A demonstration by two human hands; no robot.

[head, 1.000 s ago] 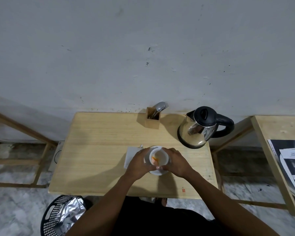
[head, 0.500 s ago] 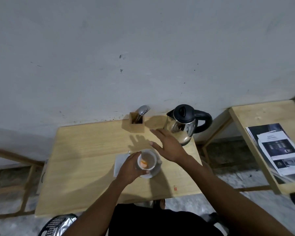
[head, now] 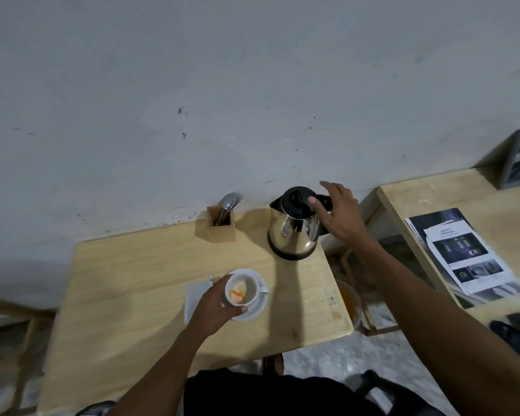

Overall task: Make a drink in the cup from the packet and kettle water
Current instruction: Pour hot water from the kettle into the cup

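A white cup stands on a white saucer near the middle of the wooden table. A white and orange packet lies inside the cup. My left hand wraps around the cup's left side. A steel kettle with a black lid and handle stands at the table's back right. My right hand hovers over the kettle's handle with fingers spread, the thumb by the lid; most of the handle is hidden behind it.
A wooden holder with spoons and forks stands by the wall, left of the kettle. A white napkin lies left of the saucer. A second table at the right carries printed sheets. The wall runs close behind.
My right hand left the cup and moved back and right to the kettle's handle. My left hand stayed on the cup. The view swung to the right.
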